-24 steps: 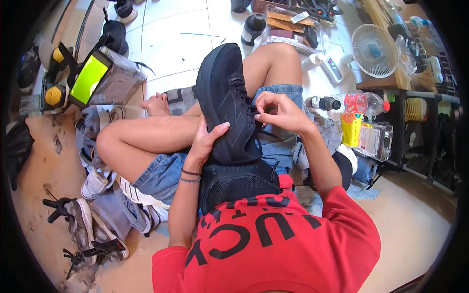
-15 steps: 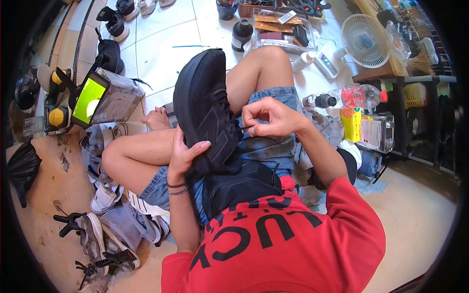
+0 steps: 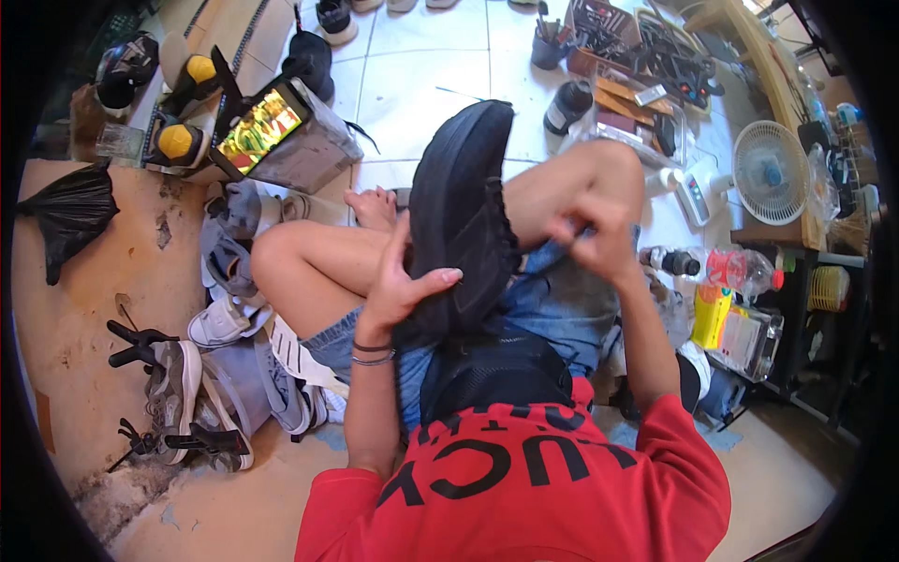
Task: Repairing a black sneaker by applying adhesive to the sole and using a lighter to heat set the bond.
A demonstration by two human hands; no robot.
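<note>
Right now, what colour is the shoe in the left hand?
The shoe is black where visible; the head view shows it best.

White floor tiles point(image 3: 412, 70), scuffed tan flooring point(image 3: 140, 267), black rack point(image 3: 798, 314).

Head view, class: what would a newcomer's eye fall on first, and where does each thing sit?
First, probably, the red shirt filling the bottom middle, and the big black shoe above it, gripped by the left hand while the blurred right hand hovers to its right. Next might come the brightly lit phone at upper left and the round white fan at the right.
</note>
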